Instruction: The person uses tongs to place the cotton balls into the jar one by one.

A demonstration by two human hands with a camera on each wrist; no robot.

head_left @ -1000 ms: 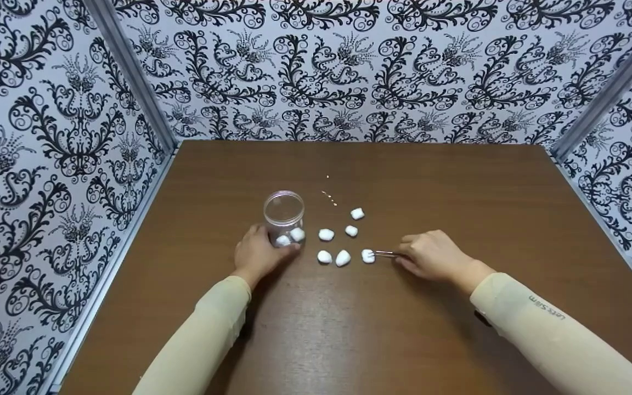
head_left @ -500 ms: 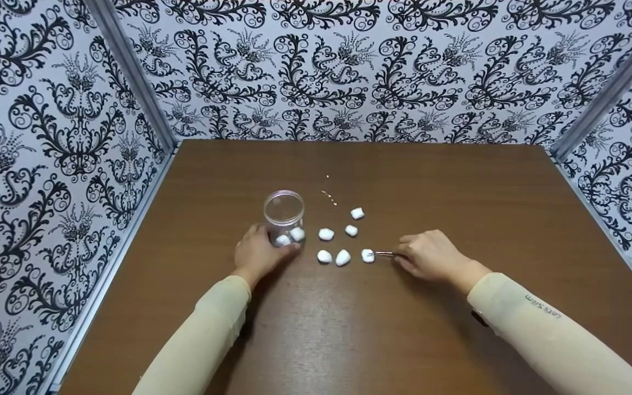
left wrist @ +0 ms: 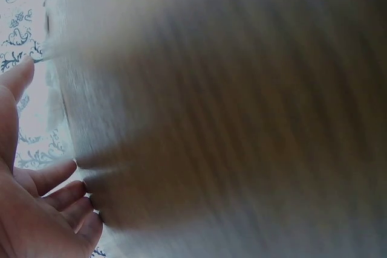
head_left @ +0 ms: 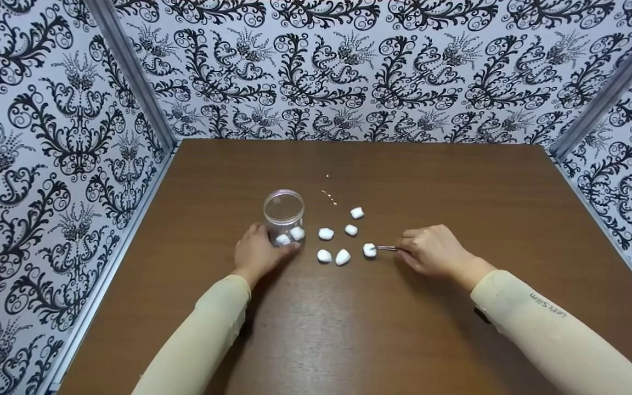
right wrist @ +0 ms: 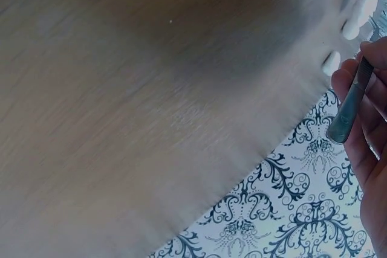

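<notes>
Nearest me are my pale sleeves point(head_left: 546, 323), well back from the small stuff, so no worries there. My right hand point(head_left: 430, 251) is pinching the metal tweezers point(head_left: 387, 248), and the tips have a white cotton ball point(head_left: 370, 250); can't tell if it's fully clear of the table point(head_left: 316, 329). Weak spot imo: squeeze too lightly and it drops, too hard and the fluff may twist out sideways. Just left of it, two loose balls point(head_left: 343, 258) sit close together, so a low sweep that way could bump them. My left hand point(head_left: 258, 251) is curled round the lower part of the clear jar point(head_left: 285, 221), which stands upright, no lid that I can see, two balls inside point(head_left: 297, 234) at the bottom. If I slack off and something knocks the rim, it could slide or tip. Farther out are three more balls point(head_left: 351, 230), one near the jar, so shoving the jar sideways might roll it. Past those, tiny pale crumbs point(head_left: 329, 197) could stick to any cotton dragged through them.
</notes>
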